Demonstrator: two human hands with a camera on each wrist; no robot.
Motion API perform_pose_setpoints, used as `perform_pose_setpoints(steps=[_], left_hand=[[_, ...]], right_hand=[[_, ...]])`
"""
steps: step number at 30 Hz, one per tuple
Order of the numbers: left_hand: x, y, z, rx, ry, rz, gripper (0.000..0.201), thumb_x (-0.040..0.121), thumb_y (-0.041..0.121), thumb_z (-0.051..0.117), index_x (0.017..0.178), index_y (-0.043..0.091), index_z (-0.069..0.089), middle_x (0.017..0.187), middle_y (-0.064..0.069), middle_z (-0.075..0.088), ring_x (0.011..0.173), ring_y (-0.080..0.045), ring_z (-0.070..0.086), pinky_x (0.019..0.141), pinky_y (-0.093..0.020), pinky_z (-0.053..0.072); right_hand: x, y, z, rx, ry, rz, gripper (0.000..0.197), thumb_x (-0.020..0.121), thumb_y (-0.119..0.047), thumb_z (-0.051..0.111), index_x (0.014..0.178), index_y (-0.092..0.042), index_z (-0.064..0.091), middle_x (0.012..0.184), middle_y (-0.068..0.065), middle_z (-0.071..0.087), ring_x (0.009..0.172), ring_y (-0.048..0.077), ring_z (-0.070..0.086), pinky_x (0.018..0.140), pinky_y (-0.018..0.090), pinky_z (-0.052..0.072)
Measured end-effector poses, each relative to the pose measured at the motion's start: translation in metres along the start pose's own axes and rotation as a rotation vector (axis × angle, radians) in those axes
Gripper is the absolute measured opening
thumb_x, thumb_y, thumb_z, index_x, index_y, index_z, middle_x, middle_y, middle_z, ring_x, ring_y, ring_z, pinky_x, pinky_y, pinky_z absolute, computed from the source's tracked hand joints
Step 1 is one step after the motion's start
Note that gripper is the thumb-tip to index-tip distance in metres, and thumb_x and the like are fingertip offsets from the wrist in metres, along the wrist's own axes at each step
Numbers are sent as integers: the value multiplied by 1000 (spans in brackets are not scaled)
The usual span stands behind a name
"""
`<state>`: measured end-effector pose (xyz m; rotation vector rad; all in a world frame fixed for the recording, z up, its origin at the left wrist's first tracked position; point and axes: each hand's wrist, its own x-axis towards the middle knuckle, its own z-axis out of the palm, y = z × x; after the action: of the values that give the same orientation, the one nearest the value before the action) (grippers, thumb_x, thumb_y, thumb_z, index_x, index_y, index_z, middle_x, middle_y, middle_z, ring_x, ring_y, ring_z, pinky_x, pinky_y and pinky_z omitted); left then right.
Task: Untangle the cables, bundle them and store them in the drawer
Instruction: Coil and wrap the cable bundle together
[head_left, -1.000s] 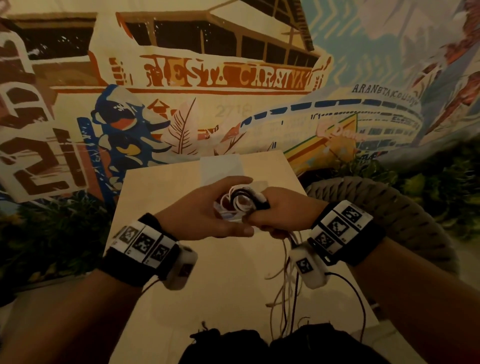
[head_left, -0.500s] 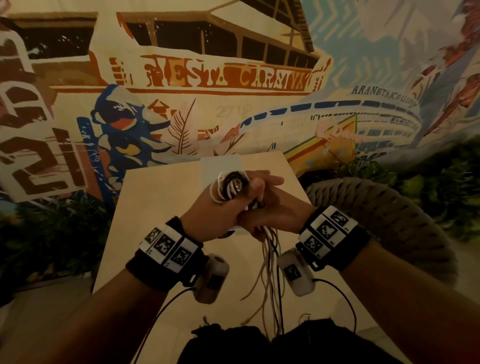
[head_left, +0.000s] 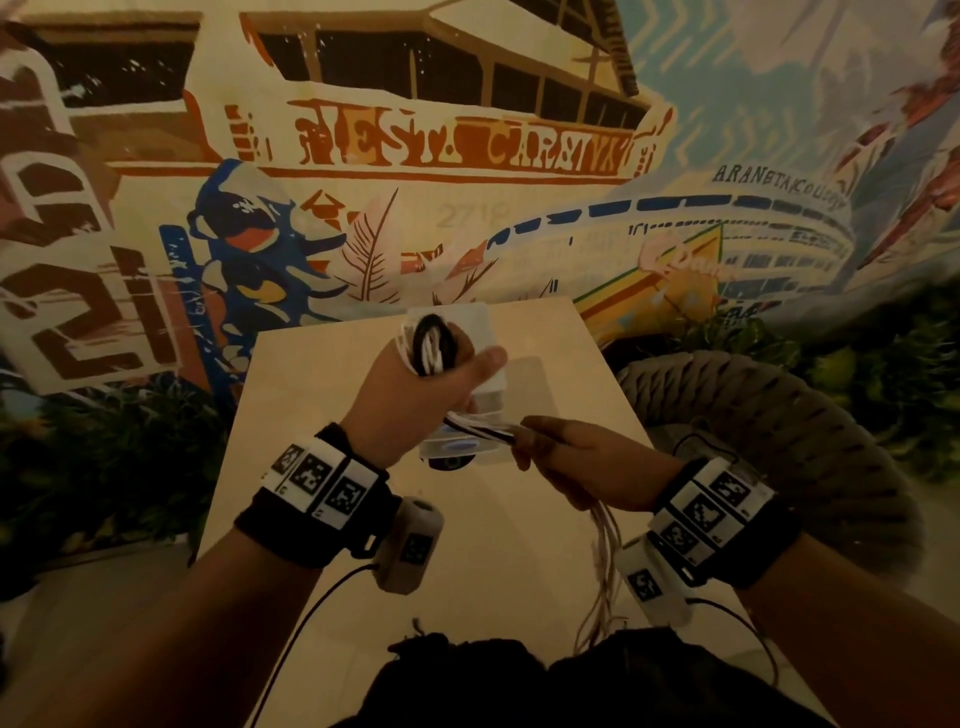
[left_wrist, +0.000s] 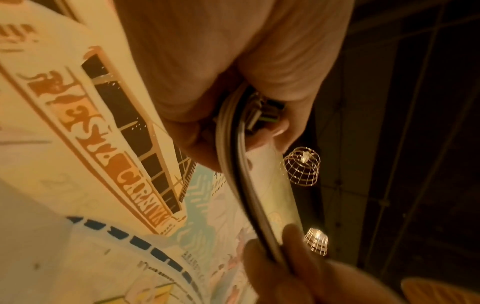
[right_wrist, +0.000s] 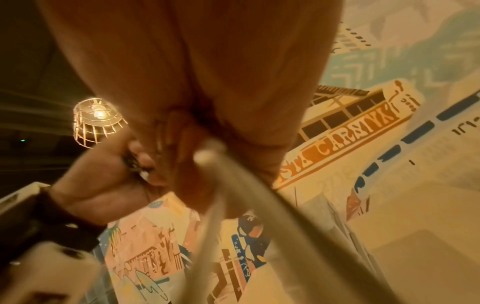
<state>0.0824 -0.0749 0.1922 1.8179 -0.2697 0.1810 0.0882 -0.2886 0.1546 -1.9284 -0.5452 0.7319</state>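
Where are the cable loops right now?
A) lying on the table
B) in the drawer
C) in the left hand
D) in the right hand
C: the left hand grips the coiled loops above the table, while the right hand pinches the strands running out of the coil.

Smooth rubbery black and white cables (head_left: 430, 344), slight sheen. Matt pale wood surface (head_left: 322, 395). Clear glossy plastic drawer box (head_left: 488, 410). Chunky rough woven rope seat (head_left: 810, 447). Flat painted mural wall (head_left: 415, 156).
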Motion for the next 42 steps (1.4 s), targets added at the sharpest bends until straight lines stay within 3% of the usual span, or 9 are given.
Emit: perform_pose_setpoints(steps=[3, 5, 8, 15, 23, 29, 33, 38, 42], left_hand=[[3, -6, -6, 271, -93, -3, 31, 91, 23, 73, 70, 10, 55, 60, -2, 56, 57, -15, 59, 61, -31, 50], [1, -5, -10, 349, -178, -50, 8, 93, 29, 70, 93, 22, 67, 75, 7, 70, 67, -5, 68, 68, -25, 55], [-3, -7, -12, 437, -272, -30, 23, 96, 32, 64, 116, 42, 65, 104, 17, 72, 88, 2, 69, 81, -19, 56], [-7, 0, -11, 679, -455, 95, 27, 99, 25, 55, 119, 36, 70, 108, 14, 73, 92, -1, 66, 84, -19, 52], [-10, 0, 0, 1107, -631, 118, 21, 101, 41, 48, 114, 34, 62, 97, 7, 69, 83, -17, 66, 77, -36, 56], [-9, -20, 13, 1262, -641, 105, 29, 103, 43, 42, 119, 26, 59, 119, 2, 68, 95, -21, 67, 76, -32, 52], [-12, -27, 18, 1227, -674, 87, 26, 102, 43, 46, 118, 25, 58, 102, 2, 69, 93, -22, 67, 75, -29, 50], [-15, -17, 30, 1232, -746, 58, 35, 102, 42, 50, 133, 27, 57, 128, 8, 65, 116, -15, 60, 100, -26, 38], [-8, -11, 40, 1343, -747, 64, 29, 105, 37, 42, 112, 24, 67, 101, 1, 72, 95, -23, 68, 97, -37, 52]], right_hand=[[1, 0, -2, -61, 26, 20, 45, 103, -49, 38, 101, -9, 58, 57, -4, 39, 46, 13, 33, 45, 27, 36], [2, 1, -3, -57, 18, 45, 46, 104, -48, 39, 101, -6, 59, 57, -3, 39, 44, 13, 33, 44, 28, 36], [3, 0, -3, -46, 0, 76, 42, 106, -44, 40, 95, -7, 58, 55, -3, 39, 43, 12, 32, 43, 28, 34], [11, -4, -2, -25, -7, 110, 41, 105, -45, 41, 88, -11, 57, 55, -5, 36, 46, 15, 27, 46, 31, 28], [21, -3, -10, 139, -33, 181, 33, 106, -17, 32, 92, -8, 60, 57, -4, 39, 45, 11, 28, 45, 23, 26], [16, -10, -7, -63, -5, 166, 42, 106, -22, 31, 75, -17, 58, 58, -3, 54, 43, 12, 41, 49, 27, 37], [7, -21, -7, -94, -100, 194, 51, 106, -41, 26, 87, -14, 64, 73, 2, 72, 52, 15, 54, 56, 29, 43], [16, -29, -10, -257, -227, 242, 56, 93, -69, 44, 95, -21, 75, 86, 0, 76, 65, 14, 68, 61, 29, 51], [18, -36, -19, -307, -273, 264, 25, 89, -43, 69, 98, -21, 74, 97, 0, 77, 84, 21, 75, 72, 32, 56]])
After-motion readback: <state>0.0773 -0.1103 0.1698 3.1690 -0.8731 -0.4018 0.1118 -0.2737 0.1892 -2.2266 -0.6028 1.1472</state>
